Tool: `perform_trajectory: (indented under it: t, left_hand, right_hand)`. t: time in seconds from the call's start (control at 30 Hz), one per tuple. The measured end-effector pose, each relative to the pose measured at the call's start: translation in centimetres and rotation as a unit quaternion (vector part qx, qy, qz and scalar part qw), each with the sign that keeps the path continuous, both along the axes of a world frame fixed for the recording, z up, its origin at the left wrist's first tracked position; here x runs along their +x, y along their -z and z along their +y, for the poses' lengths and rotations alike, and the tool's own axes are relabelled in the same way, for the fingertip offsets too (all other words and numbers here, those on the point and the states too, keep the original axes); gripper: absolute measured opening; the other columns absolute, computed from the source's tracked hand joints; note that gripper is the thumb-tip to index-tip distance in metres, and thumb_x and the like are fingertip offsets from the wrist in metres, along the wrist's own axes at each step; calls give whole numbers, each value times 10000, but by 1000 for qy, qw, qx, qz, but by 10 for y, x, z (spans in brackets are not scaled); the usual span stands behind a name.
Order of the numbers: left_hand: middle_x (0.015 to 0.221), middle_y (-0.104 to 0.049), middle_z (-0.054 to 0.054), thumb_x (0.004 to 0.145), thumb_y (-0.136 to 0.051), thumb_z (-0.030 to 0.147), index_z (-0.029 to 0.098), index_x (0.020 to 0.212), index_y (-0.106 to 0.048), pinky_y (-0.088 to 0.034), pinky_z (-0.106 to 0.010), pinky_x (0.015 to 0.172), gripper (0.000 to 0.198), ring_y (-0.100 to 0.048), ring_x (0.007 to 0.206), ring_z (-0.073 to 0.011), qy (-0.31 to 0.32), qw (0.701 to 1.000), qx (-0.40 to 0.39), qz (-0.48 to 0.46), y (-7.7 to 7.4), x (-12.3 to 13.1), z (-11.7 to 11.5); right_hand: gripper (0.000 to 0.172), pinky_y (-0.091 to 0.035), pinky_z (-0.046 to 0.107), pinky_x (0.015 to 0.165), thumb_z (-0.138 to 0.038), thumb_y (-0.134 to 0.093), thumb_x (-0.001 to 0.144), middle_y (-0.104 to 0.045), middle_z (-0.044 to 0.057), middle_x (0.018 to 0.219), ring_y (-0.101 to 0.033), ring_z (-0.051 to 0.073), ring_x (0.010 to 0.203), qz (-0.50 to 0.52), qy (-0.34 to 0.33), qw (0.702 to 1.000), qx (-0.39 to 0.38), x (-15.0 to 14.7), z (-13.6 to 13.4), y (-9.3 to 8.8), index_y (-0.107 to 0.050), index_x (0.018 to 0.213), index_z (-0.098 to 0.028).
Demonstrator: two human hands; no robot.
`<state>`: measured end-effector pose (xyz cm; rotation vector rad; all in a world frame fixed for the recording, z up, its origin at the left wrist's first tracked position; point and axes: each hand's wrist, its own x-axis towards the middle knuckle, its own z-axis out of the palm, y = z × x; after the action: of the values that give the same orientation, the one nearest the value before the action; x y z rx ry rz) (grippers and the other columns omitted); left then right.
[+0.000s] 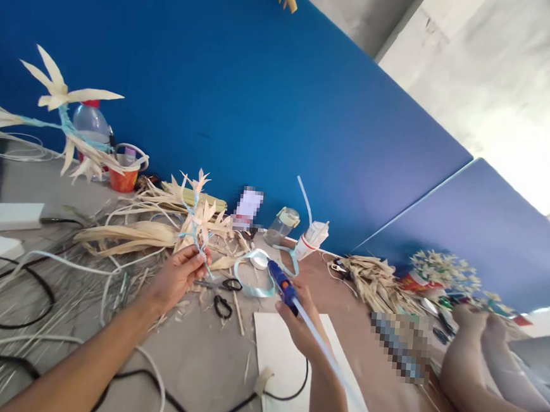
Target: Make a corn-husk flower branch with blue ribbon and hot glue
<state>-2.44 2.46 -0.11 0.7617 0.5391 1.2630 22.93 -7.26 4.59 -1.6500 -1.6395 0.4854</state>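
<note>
Toward the desk's back edge, the left hand (181, 273) pinches a blue-stemmed pale husk flower (204, 218); the right hand (300, 319) wraps a blue-and-orange glue gun (283, 284)

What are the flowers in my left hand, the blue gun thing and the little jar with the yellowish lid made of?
Flowers: probably dried plant husk, matte; the petals look pale, thin and papery.
Blue gun: likely hard plastic, smooth; its blue body has bright orange parts.
Jar: glass or clear plastic, I can't tell which; it's see-through.
</note>
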Motion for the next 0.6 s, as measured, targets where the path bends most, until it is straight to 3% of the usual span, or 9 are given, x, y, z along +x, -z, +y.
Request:
perform_trajectory:
  t: [0.07, 0.17, 0.27, 0.4, 0.5, 0.6]
  left_hand:
    - [739, -605, -13, 703, -727, 237, 152, 843, -690, -385, -152, 518, 168, -464, 580, -58, 2, 1000, 3, 1, 1, 1, 0]
    - [738, -608, -11, 685, -742, 244, 155, 847, -695, -392, -156, 534, 190, -480, 598, -63, 5, 1000, 2, 2, 2, 3, -1]
    - [725, -607, -5, 671, -751, 260, 149, 831, -694, -390, -158, 534, 203, -473, 580, -58, 12, 1000, 0, 1, 3, 4, -1]
    - [722, -603, 4, 675, -745, 264, 150, 825, -686, -385, -161, 526, 197, -464, 558, -54, 24, 1000, 6, 5, 3, 5, -1]
    - [739, -610, 2, 673, -745, 266, 154, 827, -686, -389, -165, 530, 199, -468, 564, -56, 23, 1000, 10, 4, 3, 7, -2]
    - [730, -610, 3, 649, -761, 266, 154, 821, -690, -382, -161, 518, 217, -467, 562, -55, 27, 1000, 9, 4, 2, 8, -3]
  right_hand:
    - [328, -440, 375, 887, -236, -541, 771, -516, 93, 1051, -534, 236, 985, -56, -2, 998, 23, 6, -8, -2, -589, 1093, -194]
    - [372, -420, 394, 944, -166, -524, 753, -478, 109, 1120, -509, 251, 1074, -98, 19, 995, 29, 17, -24, 9, -567, 1121, -194]
    - [382, -455, 374, 908, -138, -522, 739, -479, 100, 1104, -547, 231, 1011, -109, 15, 994, -12, 33, -41, 28, -565, 1115, -193]
    - [363, -475, 383, 879, -156, -538, 738, -470, 112, 1108, -580, 228, 946, -125, 92, 988, -11, 54, -61, 47, -585, 1096, -188]
    - [378, -479, 371, 877, -162, -564, 724, -484, 109, 1116, -583, 226, 958, -96, 86, 992, 6, 62, -62, 53, -600, 1098, -200]
    - [330, -493, 356, 844, -188, -606, 698, -536, 91, 1054, -574, 235, 986, -22, 56, 998, 31, 61, -44, 52, -644, 1026, -201]
